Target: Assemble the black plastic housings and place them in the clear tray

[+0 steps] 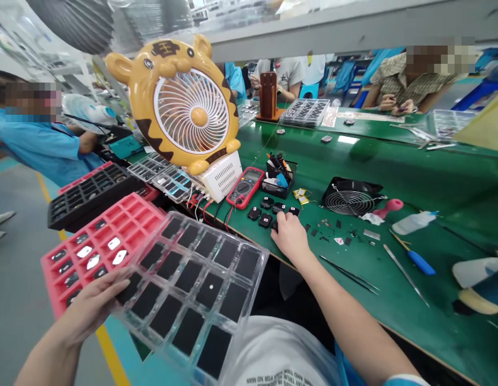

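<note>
My left hand (91, 300) grips the left edge of a clear plastic compartment tray (254, 257), tilted over my lap. Black pads line its compartments, and one holds a small white dot. On the green bench (313, 289), my right hand (291, 238) is closed at a small black square device (274, 225), mostly hidden under the fingers. Several similar black devices (265, 220) with small white labels lie just beyond it. A pink tray (132, 214) beside the clear one holds black and white parts in some of its compartments.
A tiger-shaped fan (198, 115) stands beyond the red multimeter (245, 187). Nearby are a black tool bin (279, 182), a metal-grilled fan (349, 199), tweezers (349, 274), a blue-handled screwdriver (420, 261) and a squeeze bottle (413, 222). Other people sit across the bench and at left.
</note>
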`<state>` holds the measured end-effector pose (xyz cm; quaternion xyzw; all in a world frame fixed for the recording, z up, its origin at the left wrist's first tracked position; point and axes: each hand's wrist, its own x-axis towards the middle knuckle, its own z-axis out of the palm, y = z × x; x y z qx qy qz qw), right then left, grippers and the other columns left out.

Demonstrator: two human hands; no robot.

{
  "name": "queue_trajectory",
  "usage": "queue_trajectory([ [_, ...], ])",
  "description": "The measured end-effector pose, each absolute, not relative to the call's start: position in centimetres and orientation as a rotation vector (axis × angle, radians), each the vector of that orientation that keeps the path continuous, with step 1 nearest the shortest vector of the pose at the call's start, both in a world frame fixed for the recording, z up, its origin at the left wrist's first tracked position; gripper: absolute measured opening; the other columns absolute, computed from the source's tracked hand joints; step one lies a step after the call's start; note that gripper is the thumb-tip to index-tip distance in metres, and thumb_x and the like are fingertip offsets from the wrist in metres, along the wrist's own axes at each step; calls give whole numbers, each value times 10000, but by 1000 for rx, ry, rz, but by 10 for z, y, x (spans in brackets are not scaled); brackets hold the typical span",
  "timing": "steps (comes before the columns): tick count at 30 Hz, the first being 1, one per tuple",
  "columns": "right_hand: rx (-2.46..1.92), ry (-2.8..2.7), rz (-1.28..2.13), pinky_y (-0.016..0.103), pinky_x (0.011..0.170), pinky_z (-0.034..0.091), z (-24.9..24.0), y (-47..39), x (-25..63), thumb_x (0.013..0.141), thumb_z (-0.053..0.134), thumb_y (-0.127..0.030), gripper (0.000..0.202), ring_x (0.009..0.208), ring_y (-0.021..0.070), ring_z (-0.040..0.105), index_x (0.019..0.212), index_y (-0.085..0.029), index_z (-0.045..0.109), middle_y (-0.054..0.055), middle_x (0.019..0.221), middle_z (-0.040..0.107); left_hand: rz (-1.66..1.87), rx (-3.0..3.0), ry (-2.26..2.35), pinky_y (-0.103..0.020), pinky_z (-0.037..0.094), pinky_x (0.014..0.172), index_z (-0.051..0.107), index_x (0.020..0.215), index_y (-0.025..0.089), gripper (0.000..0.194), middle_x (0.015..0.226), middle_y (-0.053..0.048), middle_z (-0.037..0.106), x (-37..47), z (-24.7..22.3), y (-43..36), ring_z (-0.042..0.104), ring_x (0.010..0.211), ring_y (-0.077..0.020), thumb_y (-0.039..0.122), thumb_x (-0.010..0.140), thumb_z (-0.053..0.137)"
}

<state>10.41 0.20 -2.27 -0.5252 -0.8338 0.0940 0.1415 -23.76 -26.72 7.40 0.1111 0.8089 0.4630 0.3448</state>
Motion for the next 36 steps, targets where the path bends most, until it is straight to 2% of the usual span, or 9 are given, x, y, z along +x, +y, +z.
queue_trajectory([
  [6,-1358,-2605,300,308,845,508,-3,19,97,921,687,-197,169,1077,257,640,1050,-216,580,96,1116,673,1176,355,1911,-240,631,581,786,971,222,679,1010,-19,815,-232,43,-248,717,791,-234,469,396,1050],
  [11,-1258,-2766,317,306,737,496,0,29,79,878,748,-190,335,1086,285,656,1163,-203,572,123,1154,689,1156,332,1765,-318,661,633,724,1155,261,738,1025,-27,809,-207,23,-258,773,824,-298,460,509,1019],
  [15,-1226,-2827,315,303,699,470,3,33,72,857,716,-126,343,1023,284,675,1157,-190,564,126,1121,701,1218,323,1705,-309,655,652,686,1137,246,662,891,-20,790,-189,16,-258,778,769,-276,447,587,995],
  [21,-1152,-2800,326,304,714,440,19,8,78,881,634,-152,193,921,254,645,1025,-206,518,92,1022,672,1162,216,1551,-362,663,697,674,1110,220,680,917,-54,794,-193,6,-257,788,873,-331,444,566,1016],
  [26,-935,-2849,431,285,694,429,17,-31,91,807,659,-89,277,827,212,618,923,-250,466,25,923,658,1166,212,1456,-378,652,731,697,1118,212,585,916,-62,789,-188,10,-251,778,890,-321,415,652,986],
  [29,-904,-2833,470,292,709,458,10,-40,98,804,669,-43,320,865,221,636,914,-256,457,34,954,679,1169,240,1423,-372,643,713,715,1046,201,525,884,-57,776,-182,10,-246,773,870,-327,399,642,985],
  [32,-895,-2779,492,324,744,504,7,-41,92,851,736,-81,321,930,247,654,926,-249,473,71,1025,696,1150,264,1424,-370,639,710,731,1050,194,513,926,-66,772,-181,5,-246,765,857,-320,405,648,970],
  [36,-838,-2750,508,359,749,535,3,-43,64,870,844,-199,338,932,270,661,951,-237,517,67,979,695,1124,311,1450,-396,647,737,742,1070,202,502,981,-70,775,-184,-1,-251,752,851,-314,424,672,955],
])
